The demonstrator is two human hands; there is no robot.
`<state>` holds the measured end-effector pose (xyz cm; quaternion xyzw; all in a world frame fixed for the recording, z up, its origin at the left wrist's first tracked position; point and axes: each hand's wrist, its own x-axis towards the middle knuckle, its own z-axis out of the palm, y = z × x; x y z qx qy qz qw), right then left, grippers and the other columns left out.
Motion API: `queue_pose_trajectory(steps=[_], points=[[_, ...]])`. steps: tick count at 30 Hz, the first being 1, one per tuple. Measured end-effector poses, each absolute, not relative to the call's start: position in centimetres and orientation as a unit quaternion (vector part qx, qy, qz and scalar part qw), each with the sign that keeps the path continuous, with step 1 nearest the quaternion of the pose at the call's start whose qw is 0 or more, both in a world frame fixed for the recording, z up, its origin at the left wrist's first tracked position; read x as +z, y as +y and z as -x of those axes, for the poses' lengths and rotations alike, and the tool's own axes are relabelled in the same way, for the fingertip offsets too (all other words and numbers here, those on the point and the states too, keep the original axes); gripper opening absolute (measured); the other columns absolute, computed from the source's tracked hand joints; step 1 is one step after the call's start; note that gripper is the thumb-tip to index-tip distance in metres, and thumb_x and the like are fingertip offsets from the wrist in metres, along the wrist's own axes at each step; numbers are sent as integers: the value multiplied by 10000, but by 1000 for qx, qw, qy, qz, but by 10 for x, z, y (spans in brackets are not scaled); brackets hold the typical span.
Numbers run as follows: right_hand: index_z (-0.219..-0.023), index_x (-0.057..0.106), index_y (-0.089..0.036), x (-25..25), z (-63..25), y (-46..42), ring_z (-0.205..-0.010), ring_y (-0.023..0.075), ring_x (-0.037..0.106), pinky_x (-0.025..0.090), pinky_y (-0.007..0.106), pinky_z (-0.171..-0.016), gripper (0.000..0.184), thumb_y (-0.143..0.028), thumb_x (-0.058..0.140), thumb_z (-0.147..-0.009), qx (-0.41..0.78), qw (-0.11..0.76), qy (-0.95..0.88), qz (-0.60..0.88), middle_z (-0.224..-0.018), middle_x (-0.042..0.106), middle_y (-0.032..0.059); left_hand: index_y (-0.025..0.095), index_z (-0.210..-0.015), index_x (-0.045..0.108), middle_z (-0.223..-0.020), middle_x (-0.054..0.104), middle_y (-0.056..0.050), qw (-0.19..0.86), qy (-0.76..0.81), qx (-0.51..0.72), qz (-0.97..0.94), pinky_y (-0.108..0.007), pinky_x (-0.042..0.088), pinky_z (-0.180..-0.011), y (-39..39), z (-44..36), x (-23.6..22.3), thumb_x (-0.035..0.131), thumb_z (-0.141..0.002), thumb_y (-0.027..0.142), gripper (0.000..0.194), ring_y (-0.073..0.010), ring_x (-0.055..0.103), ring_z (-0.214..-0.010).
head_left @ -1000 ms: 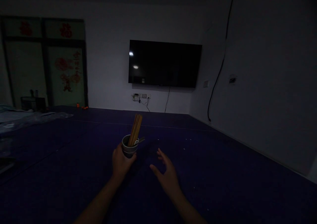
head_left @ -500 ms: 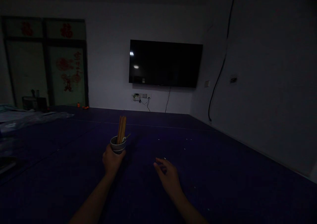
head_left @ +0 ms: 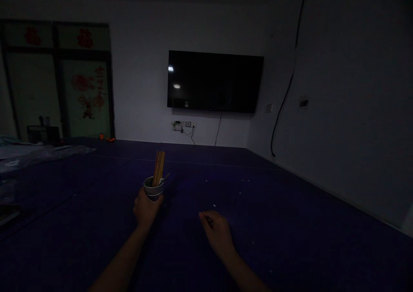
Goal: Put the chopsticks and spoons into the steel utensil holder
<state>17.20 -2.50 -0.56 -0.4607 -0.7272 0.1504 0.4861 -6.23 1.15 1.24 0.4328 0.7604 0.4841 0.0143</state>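
Note:
My left hand (head_left: pixel 146 209) is closed around a small grey cup (head_left: pixel 154 192), which it holds upright. A bundle of wooden chopsticks (head_left: pixel 158 168) rises from the cup, and a thin utensil with a pale part (head_left: pixel 162 180) leans over its right rim; its kind is too dark to tell. To the right, my right hand (head_left: pixel 217 231) is low at the dark blue surface (head_left: pixel 187 257) with thumb and fingers drawn together. Whether anything is in that pinch cannot be seen. Just beyond its fingers lies a small white scrap (head_left: pixel 214 205).
Several tiny white bits (head_left: pixel 240 193) dot the surface on the right. Clear plastic sheeting (head_left: pixel 45 154) and a dark flat object (head_left: pixel 9 213) lie at the left. Small orange items (head_left: pixel 110 140) sit near the far edge. A television (head_left: pixel 215 82) hangs on the wall.
My right hand's fingers have come together and moved slightly nearer to me, leaving the white scrap in fuller view. The left hand still holds the cup in the same place.

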Motion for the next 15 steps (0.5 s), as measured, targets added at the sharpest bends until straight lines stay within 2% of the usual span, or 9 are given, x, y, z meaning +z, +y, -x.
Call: queue_pose_trajectory(steps=[5, 8, 12, 15], points=[[-776, 712, -218, -5, -172, -26, -687, 180, 625, 448, 280, -639, 354, -422, 436, -864, 133, 486, -729, 464, -747, 693, 36, 199, -1218, 449, -1135, 619, -151, 32, 758, 483, -438, -405, 463, -826, 13, 63, 13, 642, -649, 488, 667, -320, 576, -1070], [-773, 714, -216, -5, -172, -27, -663, 174, 618, 442, 276, -625, 361, -420, 431, -865, 127, 486, -729, 464, -728, 687, 35, 182, -1286, 396, -1209, 574, -171, 24, 763, 480, -432, -451, 442, -872, 13, 60, 14, 647, -641, 510, 766, -342, 526, -1130], [-792, 718, -213, -3, -173, -28, -676, 179, 625, 440, 278, -629, 377, -432, 421, -873, 128, 480, -730, 468, -741, 691, 44, 92, -1376, 277, -1353, 430, -226, -57, 747, 515, -418, -502, 346, -990, 4, 52, 22, 628, -610, 628, 998, -369, 371, -1266], [-804, 719, -211, -3, -174, -29, -676, 182, 628, 436, 282, -633, 378, -429, 419, -878, 117, 480, -732, 469, -747, 696, 50, 87, -1384, 283, -1384, 393, -211, -123, 693, 577, -415, -472, 283, -1052, -1, 55, 41, 562, -677, 638, 938, -332, 314, -1310]])
